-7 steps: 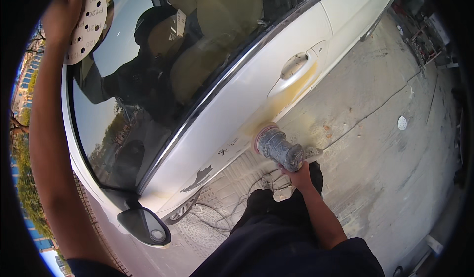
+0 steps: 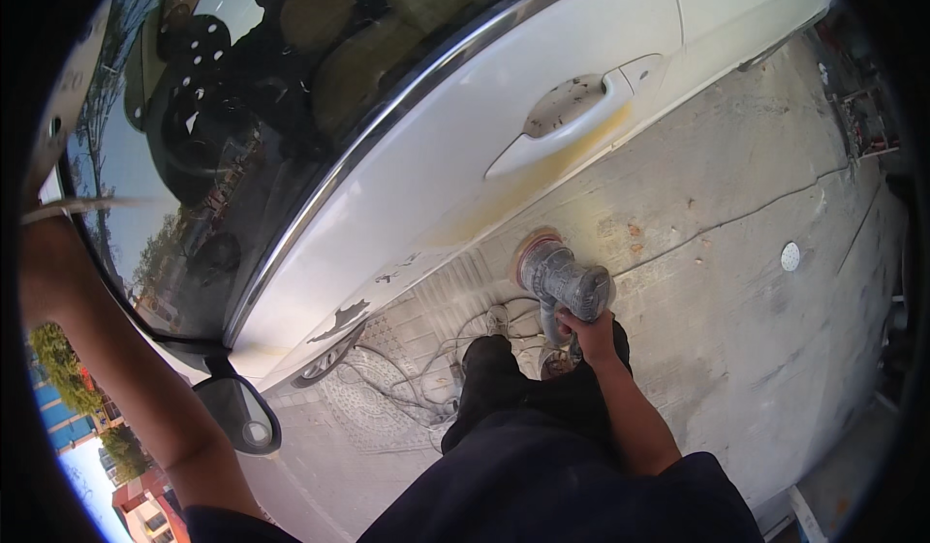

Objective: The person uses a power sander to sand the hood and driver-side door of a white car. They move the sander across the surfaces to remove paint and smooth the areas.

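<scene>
r hand (image 2: 588, 330) holds sander (image 2: 562, 277) on the white car door (image 2: 436, 170); i'd keep pad flat w/ light pressure. l hand out of view, can't tell.

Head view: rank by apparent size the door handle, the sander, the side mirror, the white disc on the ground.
1. door handle
2. sander and side mirror: look about alike, and the mirror sits nearer the camera, so unranked
3. white disc, smallest

No packages, labels, signs or screens can be made out in this view
</scene>
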`<state>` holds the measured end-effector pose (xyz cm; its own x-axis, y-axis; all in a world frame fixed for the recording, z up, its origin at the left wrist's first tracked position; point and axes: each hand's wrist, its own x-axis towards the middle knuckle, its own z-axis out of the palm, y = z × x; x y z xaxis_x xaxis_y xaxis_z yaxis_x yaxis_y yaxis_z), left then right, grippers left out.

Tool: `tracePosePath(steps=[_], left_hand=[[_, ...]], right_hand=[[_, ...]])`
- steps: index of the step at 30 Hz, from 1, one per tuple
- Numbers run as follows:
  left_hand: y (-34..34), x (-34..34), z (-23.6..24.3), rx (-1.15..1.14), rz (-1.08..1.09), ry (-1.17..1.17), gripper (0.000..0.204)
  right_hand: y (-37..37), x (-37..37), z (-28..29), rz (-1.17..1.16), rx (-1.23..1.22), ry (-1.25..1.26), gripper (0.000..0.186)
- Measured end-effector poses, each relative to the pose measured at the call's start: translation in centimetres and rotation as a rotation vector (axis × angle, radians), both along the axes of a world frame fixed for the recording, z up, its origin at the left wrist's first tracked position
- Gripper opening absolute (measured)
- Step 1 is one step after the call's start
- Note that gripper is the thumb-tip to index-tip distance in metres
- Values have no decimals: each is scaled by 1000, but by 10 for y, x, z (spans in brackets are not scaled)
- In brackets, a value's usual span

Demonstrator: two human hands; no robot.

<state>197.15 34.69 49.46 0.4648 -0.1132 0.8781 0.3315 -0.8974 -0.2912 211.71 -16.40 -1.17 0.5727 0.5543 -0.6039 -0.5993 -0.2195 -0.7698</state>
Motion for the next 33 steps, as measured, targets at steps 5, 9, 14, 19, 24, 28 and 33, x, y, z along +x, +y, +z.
tracePosePath(steps=[5,9,14,19,24,28,33], left_hand=[[-213,1,-211,-436,-187,208,35],[-286,43,-347,-670,-166,478,24],[-308,51,-514,-1138,-159,686,24],[-333,14,-669,-1194,-69,786,17],[-347,15,-777,-1146,-112,787,21],[-321,38,-836,-975,-86,724,27],[-308,35,-856,-718,-12,664,31]], right_hand=[[-43,68,-31,-75,-41,104,12],[-57,108,-63,-228,-11,139,12],[-34,134,-147,-359,11,173,16],[-26,133,-221,-329,-4,206,17],[-3,147,-261,-376,-29,373,16],[8,180,-273,-378,83,400,14],[3,195,-260,-326,236,311,12]])
